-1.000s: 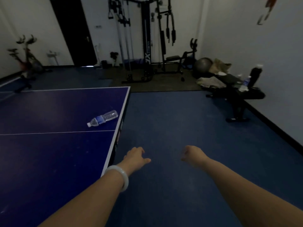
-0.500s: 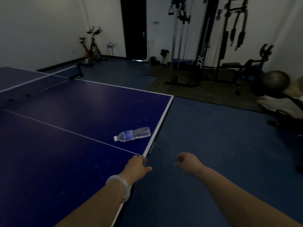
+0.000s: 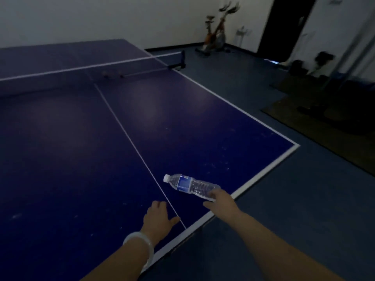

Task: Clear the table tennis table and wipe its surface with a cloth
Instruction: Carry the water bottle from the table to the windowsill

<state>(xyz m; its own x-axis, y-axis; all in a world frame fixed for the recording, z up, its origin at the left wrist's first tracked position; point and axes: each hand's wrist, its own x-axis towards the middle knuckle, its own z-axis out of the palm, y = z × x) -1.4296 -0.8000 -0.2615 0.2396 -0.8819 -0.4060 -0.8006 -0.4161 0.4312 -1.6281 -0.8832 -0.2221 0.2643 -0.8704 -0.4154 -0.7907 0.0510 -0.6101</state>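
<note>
- Clear plastic, blue label, white cap — the bottle (image 3: 190,185) lies on its side on the table (image 3: 60,149), near the corner closest to the person, just to the right of the white centre line (image 3: 129,138), cap pointing away toward the net (image 3: 85,66).
- The right hand (image 3: 220,202) is at the bottle's base end, fingers touching it; whether they have curled round it I cannot tell, since the hand hides them.
- The left hand (image 3: 157,222) rests flat on the table, left of the bottle, fingers spread and holding nothing; a pale bangle (image 3: 142,243) sits on that wrist.
- The step in hand looks like the clearing — the bottle is not yet lifted.
- Next move calls for a firm wrap round the bottle's body, since it could roll on the smooth top.
- No cloth is in view; small blurred things lie by the net, probably also to clear.
</note>
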